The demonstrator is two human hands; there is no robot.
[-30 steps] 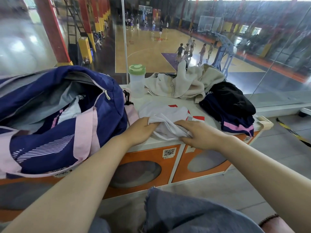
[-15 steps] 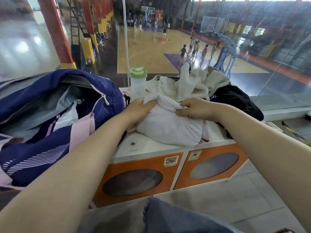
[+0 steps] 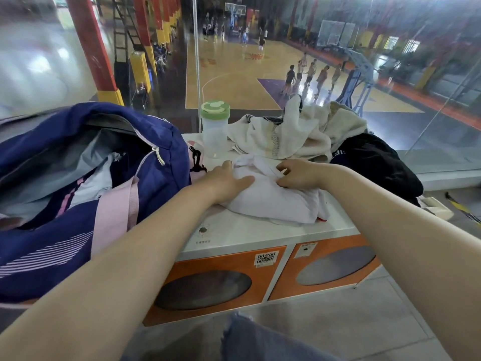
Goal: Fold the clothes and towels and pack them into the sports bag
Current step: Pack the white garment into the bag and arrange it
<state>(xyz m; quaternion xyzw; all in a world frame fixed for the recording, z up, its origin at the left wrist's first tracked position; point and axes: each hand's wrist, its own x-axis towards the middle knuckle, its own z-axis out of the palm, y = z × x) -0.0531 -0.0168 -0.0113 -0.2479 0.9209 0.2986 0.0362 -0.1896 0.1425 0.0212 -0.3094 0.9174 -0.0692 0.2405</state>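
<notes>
Behind a glass wall (image 3: 156,61) we see an indoor basketball court (image 3: 234,74) with players on it, blurred by reflections. Directly before the glass stands a white-topped cabinet (image 3: 247,233) with orange front panels and two dark oval windows; a QR sticker (image 3: 266,258) sits on the left panel.

On the cabinet's left end rests the sports bag (image 3: 78,178), navy with pink straps, its zip open and pale fabric visible inside. Just beside its right end stands a translucent bottle (image 3: 215,128) with a green lid, upright.

At the centre of the cabinet top lies the white garment (image 3: 273,201), partly bunched, with a small red patch showing at its right lower edge. Our left hand (image 3: 229,178) rests flat on the garment's left portion, fingers extended and held close together, thumb out toward the bottle. Our right hand (image 3: 299,174) is on the garment's upper right portion, fingers curled and pinching a fold of the white cloth.

Behind the garment we see a heap of cream towels (image 3: 299,131), touching or overlapping its far edge. Right of that heap lies a dark garment (image 3: 377,162) with white lettering near its edge; the lettering is too small to read. Denim-clad knees (image 3: 247,340) show at the bottom of the view
</notes>
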